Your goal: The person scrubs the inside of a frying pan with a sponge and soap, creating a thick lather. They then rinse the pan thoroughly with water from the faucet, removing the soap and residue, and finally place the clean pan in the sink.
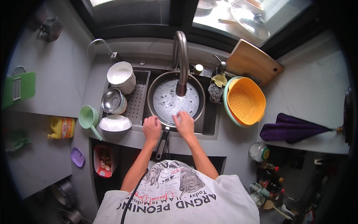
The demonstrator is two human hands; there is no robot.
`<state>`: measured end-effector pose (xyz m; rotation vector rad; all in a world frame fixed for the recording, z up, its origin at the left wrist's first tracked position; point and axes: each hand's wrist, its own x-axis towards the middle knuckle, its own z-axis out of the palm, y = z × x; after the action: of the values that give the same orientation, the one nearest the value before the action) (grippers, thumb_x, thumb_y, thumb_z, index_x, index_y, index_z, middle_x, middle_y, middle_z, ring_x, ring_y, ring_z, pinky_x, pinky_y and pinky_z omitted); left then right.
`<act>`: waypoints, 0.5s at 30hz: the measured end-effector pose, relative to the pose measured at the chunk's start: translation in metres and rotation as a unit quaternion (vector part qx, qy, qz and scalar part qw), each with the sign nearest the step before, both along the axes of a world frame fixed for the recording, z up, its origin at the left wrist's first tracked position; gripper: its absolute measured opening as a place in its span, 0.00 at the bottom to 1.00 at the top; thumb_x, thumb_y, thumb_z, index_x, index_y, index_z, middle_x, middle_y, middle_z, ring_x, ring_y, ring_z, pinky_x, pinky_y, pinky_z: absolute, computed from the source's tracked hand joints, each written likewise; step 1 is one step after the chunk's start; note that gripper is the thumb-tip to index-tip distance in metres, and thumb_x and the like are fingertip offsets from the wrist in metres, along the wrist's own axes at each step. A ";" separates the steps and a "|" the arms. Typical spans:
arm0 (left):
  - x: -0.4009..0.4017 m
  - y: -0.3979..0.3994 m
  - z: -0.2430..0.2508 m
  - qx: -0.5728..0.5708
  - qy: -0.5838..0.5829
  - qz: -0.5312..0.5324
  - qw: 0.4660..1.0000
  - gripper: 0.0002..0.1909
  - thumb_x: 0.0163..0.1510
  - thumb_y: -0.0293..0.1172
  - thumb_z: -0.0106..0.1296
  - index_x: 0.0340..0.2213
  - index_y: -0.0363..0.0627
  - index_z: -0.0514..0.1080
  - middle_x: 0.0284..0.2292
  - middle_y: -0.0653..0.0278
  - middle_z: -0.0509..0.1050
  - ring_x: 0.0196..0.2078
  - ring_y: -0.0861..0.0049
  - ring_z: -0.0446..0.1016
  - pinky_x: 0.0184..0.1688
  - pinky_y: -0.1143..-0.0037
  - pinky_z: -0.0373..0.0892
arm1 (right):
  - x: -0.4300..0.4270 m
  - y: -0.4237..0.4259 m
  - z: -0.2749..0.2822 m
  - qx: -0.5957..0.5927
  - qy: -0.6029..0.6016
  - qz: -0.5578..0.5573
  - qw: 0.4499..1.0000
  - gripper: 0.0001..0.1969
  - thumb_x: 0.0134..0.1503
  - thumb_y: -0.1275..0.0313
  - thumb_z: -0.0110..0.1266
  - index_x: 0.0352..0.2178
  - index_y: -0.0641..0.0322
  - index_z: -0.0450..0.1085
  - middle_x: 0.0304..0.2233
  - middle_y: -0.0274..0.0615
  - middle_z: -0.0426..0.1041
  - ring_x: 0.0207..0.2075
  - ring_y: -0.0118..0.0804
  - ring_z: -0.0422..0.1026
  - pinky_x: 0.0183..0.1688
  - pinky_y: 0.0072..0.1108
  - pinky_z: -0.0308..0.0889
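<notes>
A dark frying pan (151, 98) sits in the sink, filled with foamy, bubbly water (165, 103). Its black handle (162, 143) points towards me over the front edge of the counter. My left hand (152, 127) is by the near-left rim, left of the handle, with curled fingers. On the other side of the handle, my right hand (184, 122) overlaps the near rim, thumb apart from the bent fingers. The fingertips are partly hidden, so whether either hand grips the rim is unclear. Above the pan hangs the metal faucet (183, 61).
Stacked white bowls (120, 73), metal bowls (112, 99) and a white dish (115, 123) stand left of the pan, near a green ladle (89, 114). To the right are a steel-wool scrubber (216, 92), an orange colander (246, 100) and a wooden cutting board (253, 61).
</notes>
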<state>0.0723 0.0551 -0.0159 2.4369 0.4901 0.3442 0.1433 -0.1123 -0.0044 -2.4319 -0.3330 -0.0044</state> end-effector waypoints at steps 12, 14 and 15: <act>0.026 -0.013 0.038 0.113 0.219 -0.269 0.931 0.17 0.53 0.46 0.49 0.33 0.48 0.77 0.30 0.51 0.81 0.36 0.55 0.80 0.37 0.59 0.73 | -0.010 0.059 0.071 0.088 -0.123 0.042 0.988 0.13 0.47 0.80 0.53 0.36 0.57 0.66 0.34 0.38 0.74 0.40 0.43 0.73 0.41 0.34 0.62; 0.022 -0.023 0.036 0.121 0.210 -0.295 0.924 0.16 0.52 0.47 0.49 0.34 0.50 0.77 0.31 0.54 0.81 0.36 0.56 0.80 0.37 0.59 0.74 | -0.011 0.050 0.060 0.068 -0.115 0.063 0.989 0.13 0.47 0.80 0.53 0.36 0.57 0.66 0.33 0.38 0.73 0.39 0.43 0.73 0.41 0.34 0.62; 0.015 -0.028 0.031 0.123 0.213 -0.305 0.920 0.16 0.52 0.47 0.49 0.34 0.51 0.77 0.32 0.55 0.81 0.36 0.57 0.80 0.37 0.60 0.74 | -0.017 0.045 0.051 0.060 -0.103 0.076 0.990 0.13 0.46 0.80 0.53 0.36 0.57 0.65 0.33 0.38 0.73 0.38 0.43 0.73 0.40 0.34 0.62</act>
<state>0.0868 0.0271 0.0150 2.7579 -0.1731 -0.4230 0.1262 -0.0669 0.0471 -2.2844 -0.5929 -0.2054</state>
